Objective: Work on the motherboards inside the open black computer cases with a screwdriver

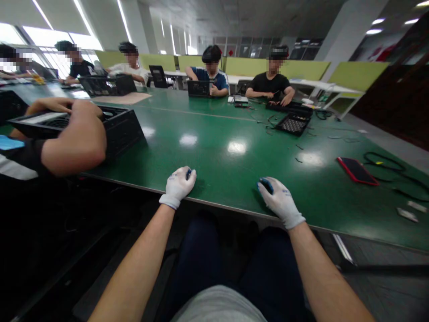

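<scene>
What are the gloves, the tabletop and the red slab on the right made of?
Gloves, on left hand and right hand: white knit fabric, ribbed cuffs, blue at the fingertips, maybe a coating. Tabletop: smooth, glossy green, mirrors the ceiling lights; laminate or paint, can't tell. Red slab: flat dark face with a red rim, probably a cased phone.

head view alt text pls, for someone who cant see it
Two white-gloved hands rest at the near edge of a green table, the left hand and right hand each curled on something small and dark. A red-edged phone lies to the right; a co-worker's bare arm rests by a black case.
</scene>
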{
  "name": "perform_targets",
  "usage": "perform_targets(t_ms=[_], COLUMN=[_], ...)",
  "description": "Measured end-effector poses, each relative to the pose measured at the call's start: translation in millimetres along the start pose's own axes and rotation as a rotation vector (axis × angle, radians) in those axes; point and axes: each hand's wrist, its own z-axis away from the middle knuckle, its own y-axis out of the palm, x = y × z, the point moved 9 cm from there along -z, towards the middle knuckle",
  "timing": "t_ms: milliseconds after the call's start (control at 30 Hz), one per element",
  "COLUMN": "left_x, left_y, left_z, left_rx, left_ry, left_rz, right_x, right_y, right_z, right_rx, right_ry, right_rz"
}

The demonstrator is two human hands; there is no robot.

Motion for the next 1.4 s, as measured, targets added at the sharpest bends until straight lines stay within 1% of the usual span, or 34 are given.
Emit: perform_targets(t_ms=[200,567,733,933,1400], left_x=[-3,-5,-5,-6,-2], left_y=[-3.3,-3.6,-3.1,-5.6,0.9], left_z=[1,2,2,3,4], left_rx=[-0.019,-0.018,-0.018,-0.053,-0.069], left_ry=[0.014,0.032,0.021,0.030,0.027], left_rz=[-0.015,0.003,0.005,0.051,0.082], right_x=[5,7,5,2,-6], right_y=[-5,-4,-4,-4,-4], right_z=[1,1,1,2,1], right_rx=[-0.009,-0.001,0.005,0.021,0.022], right_ry=[-0.001,-0.016,0.006,-0.005,0.031], right_rz=[0.001,0.018,0.012,0.018,0.039])
